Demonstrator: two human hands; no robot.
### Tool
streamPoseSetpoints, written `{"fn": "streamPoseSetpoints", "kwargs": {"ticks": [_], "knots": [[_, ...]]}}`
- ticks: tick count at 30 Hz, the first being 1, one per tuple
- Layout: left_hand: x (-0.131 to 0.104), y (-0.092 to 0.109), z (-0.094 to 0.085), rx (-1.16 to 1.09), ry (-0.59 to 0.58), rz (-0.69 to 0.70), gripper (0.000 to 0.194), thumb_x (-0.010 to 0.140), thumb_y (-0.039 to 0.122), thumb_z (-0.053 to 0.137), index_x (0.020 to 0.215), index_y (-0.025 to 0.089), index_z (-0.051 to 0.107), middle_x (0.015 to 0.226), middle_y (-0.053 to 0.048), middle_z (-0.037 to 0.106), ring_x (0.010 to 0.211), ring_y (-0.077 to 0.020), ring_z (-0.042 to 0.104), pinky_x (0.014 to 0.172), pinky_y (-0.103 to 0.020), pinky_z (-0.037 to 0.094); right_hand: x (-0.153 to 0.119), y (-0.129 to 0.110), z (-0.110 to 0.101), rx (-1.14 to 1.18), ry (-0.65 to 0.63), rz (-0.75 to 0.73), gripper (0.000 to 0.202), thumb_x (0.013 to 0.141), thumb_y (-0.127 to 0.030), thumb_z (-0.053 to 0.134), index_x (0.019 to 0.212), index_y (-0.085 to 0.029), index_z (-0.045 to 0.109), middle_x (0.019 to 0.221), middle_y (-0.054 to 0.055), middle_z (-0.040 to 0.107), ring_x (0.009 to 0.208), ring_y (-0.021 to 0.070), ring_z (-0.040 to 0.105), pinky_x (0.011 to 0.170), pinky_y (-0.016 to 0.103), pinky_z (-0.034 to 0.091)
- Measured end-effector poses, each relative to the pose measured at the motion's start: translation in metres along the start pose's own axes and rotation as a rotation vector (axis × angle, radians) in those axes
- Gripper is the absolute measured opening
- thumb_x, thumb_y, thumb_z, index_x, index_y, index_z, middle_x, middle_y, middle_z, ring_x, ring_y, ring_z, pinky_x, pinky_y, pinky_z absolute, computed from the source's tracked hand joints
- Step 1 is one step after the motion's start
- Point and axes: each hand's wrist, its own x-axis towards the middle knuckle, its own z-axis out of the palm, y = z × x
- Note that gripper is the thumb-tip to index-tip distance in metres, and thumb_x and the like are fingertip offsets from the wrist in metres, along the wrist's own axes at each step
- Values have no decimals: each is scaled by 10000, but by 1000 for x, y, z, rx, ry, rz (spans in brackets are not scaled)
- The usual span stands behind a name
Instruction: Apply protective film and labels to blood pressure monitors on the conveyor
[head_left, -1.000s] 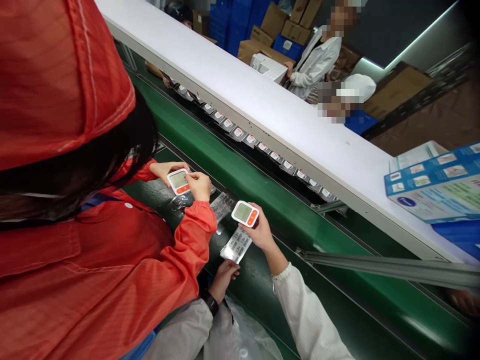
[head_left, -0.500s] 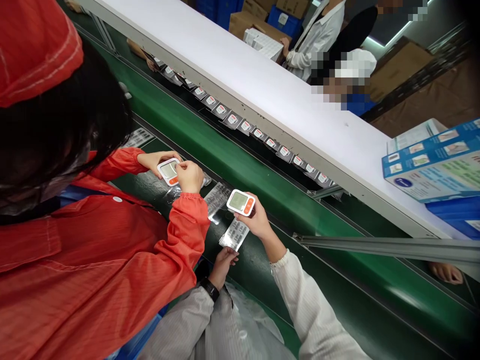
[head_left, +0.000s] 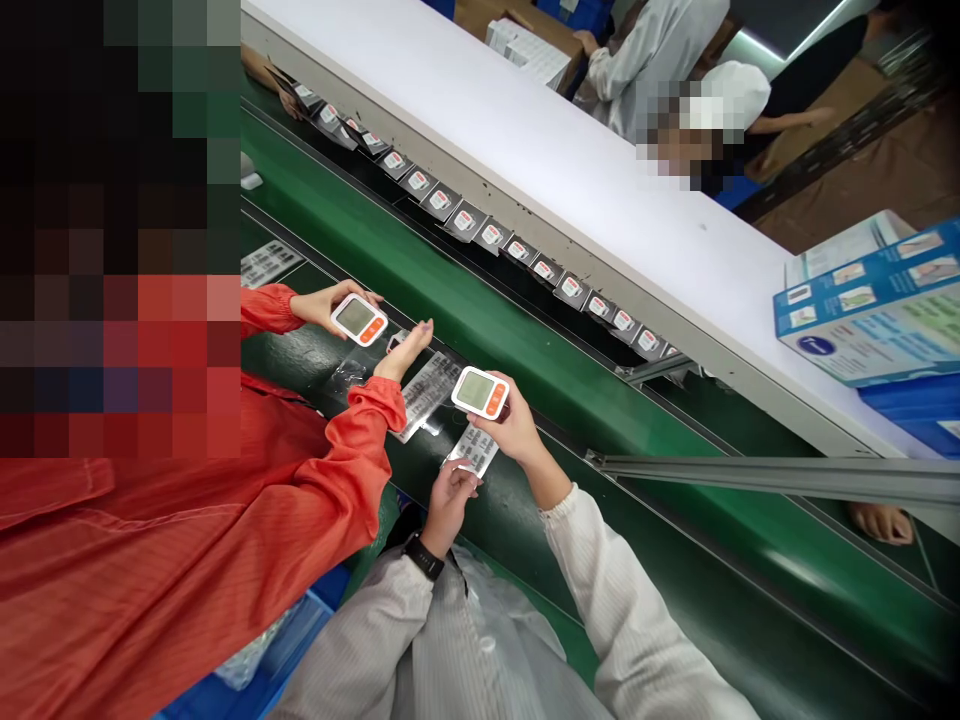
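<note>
My right hand (head_left: 511, 420) is closed round a white blood pressure monitor (head_left: 480, 393) with a grey screen and orange buttons, its face turned up. Below it, my left hand (head_left: 450, 495) pinches the near end of a sheet of printed labels (head_left: 475, 450). The monitor and right hand partly cover the sheet's far end. Another label sheet (head_left: 429, 392) lies on the dark green work surface just left of the monitor.
At my left, a co-worker in red holds a similar monitor (head_left: 360, 319); their other hand (head_left: 409, 350) reaches over the surface. Beyond the green belt (head_left: 555, 365) runs a row of printed cards (head_left: 465, 220) under a white shelf (head_left: 525, 160). A metal bar (head_left: 750, 477) crosses at right.
My left hand has moved slightly up, nearer the monitor, still on the sheet. The co-worker's one hand has left their monitor and moved right. The view has shifted slightly.
</note>
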Motion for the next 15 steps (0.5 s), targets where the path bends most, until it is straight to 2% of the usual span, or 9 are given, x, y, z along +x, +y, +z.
{"fn": "streamPoseSetpoints", "kwargs": {"ticks": [2, 5, 7, 10, 13, 15], "knots": [[-15, -9, -1, -80, -87, -50, 424, 1052, 488, 496, 1301, 162, 603, 605, 17, 684, 533, -145, 654, 507, -254, 501, -1, 0, 0, 2, -2, 8, 751, 703, -412, 911, 1339, -277, 534, 1304, 73, 654, 1116, 265, 684, 985, 445, 598], [-1, -8, -10, -128, -131, -90, 555, 1032, 419, 539, 1528, 182, 464, 577, 57, 633, 524, -136, 612, 606, -272, 529, -3, -1, 1, 4, -3, 30, 746, 696, -415, 911, 1328, -280, 540, 1273, 63, 668, 1100, 266, 689, 966, 448, 606], [17, -1, -15, -55, -122, -62, 528, 1020, 398, 557, 1507, 199, 518, 551, 78, 560, 499, -119, 534, 607, -261, 484, -4, -2, 3, 22, 0, 56, 767, 682, -438, 913, 1330, -281, 534, 1256, 59, 673, 1081, 267, 694, 943, 447, 616], [35, 11, -20, 104, -69, 11, 401, 997, 375, 594, 1351, 199, 663, 567, 69, 496, 524, -118, 478, 602, -259, 429, -6, -2, 7, 28, 5, 65, 772, 679, -440, 912, 1329, -276, 528, 1222, 55, 689, 1061, 264, 701, 928, 438, 616], [38, 16, -22, 180, -20, 46, 376, 991, 355, 603, 1323, 193, 672, 617, 46, 534, 593, -137, 522, 661, -273, 450, -7, -1, 8, 12, 6, 49, 759, 691, -417, 909, 1333, -275, 529, 1246, 61, 686, 1078, 263, 700, 945, 433, 605], [37, 16, -23, 254, -39, 86, 377, 993, 341, 601, 1338, 200, 659, 643, 36, 574, 613, -145, 539, 687, -283, 457, -7, 0, 8, 15, 3, 45, 755, 696, -407, 910, 1335, -274, 531, 1259, 65, 682, 1070, 261, 701, 956, 437, 598]]}}
